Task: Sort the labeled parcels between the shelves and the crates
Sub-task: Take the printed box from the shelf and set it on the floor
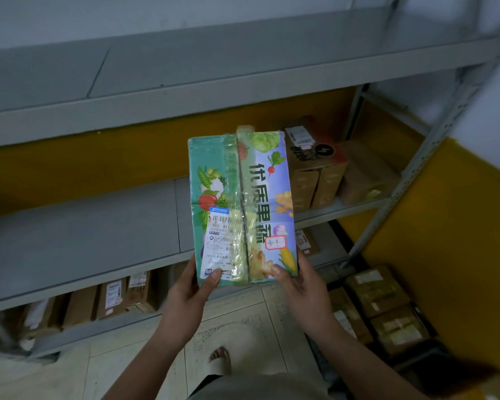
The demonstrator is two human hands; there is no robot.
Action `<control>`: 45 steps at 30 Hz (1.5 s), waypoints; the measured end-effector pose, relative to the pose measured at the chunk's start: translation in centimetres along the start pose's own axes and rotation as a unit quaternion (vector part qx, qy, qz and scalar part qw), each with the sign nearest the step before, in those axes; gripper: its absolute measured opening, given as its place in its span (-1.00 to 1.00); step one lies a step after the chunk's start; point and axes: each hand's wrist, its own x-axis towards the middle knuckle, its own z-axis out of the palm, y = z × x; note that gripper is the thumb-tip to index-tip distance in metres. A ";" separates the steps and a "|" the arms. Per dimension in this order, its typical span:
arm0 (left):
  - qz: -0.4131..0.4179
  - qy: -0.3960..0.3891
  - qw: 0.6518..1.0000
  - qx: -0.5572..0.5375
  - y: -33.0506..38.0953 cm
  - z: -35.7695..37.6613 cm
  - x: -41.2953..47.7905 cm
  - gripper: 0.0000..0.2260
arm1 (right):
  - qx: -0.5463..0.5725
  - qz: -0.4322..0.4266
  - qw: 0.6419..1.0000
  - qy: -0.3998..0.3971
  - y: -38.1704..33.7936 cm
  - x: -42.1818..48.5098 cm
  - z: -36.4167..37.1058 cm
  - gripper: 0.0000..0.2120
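The parcel (pixel 243 203), a taped box printed with vegetables, is held in the air over the front edge of the middle shelf (pixel 84 232), long side pointing away from the person; the left hand (pixel 191 293) and right hand (pixel 297 284) grip its near end, one at each corner; fingers are clamped on the box, thumbs on top, the rest underneath and hidden.

The label (pixel 218 241) faces up on the left half, and the left thumb covers its lower edge; a small red-bordered sticker (pixel 275 243) sits near the right thumb. The step in hand looks like reading the label to choose a place; to do it well, slide the left thumb off the print and keep the box level, since a grip at one end alone lets the far end dip.

The left stretch of the middle shelf is bare grey board; brown boxes (pixel 318 168) stand at its right end, more (pixel 113 295) on the shelf below, and others (pixel 381 307) lie low at the right, whether in crates I cannot tell. If the shelf is the place, set the far end down first, then push the box back flat, label outward, well apart from the brown boxes.
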 end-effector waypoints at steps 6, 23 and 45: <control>0.000 -0.054 0.998 0.045 0.8 2.2 1.1 -0.53 | 0.033 0.041 0.998 0.044 1.9 -1.4 -2.4 -0.62; -0.075 -0.344 0.921 0.168 0.8 17.1 11.3 -0.62 | 0.170 0.249 0.933 0.199 10.5 -5.6 -10.3 -0.62; -0.148 -0.589 0.736 0.300 -13.4 46.3 26.2 -0.46 | 0.291 0.425 0.715 0.472 29.5 1.9 -16.9 -0.73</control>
